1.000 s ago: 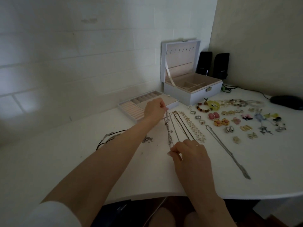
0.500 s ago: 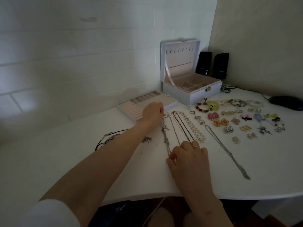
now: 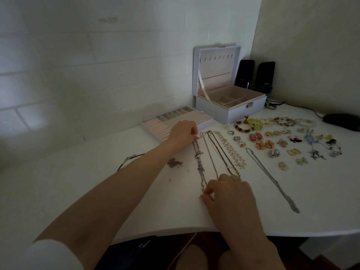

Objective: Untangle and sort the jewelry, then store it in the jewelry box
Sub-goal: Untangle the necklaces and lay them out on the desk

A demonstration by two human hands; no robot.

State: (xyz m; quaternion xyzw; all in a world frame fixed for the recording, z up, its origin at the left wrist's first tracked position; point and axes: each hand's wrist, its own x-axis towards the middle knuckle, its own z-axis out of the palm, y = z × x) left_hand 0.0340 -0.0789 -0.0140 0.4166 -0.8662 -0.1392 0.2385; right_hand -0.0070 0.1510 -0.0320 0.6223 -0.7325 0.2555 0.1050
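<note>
Both hands (image 3: 183, 132) (image 3: 229, 193) on necklace (image 3: 199, 162) (pinch grips)

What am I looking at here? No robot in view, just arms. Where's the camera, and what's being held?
No machine: a person works bare-handed. The one picture comes from a wide-angle camera worn on their head, looking forward and down. The left hand pinches the far end of a silver charm necklace; the right hand appears to pinch its near end, with the chain stretched along the white table. Beside it lie other necklaces in rows, then rings, earrings and bracelets further right. At the back stand the open jewelry box, a compartment tray, two speakers and a mouse.
</note>
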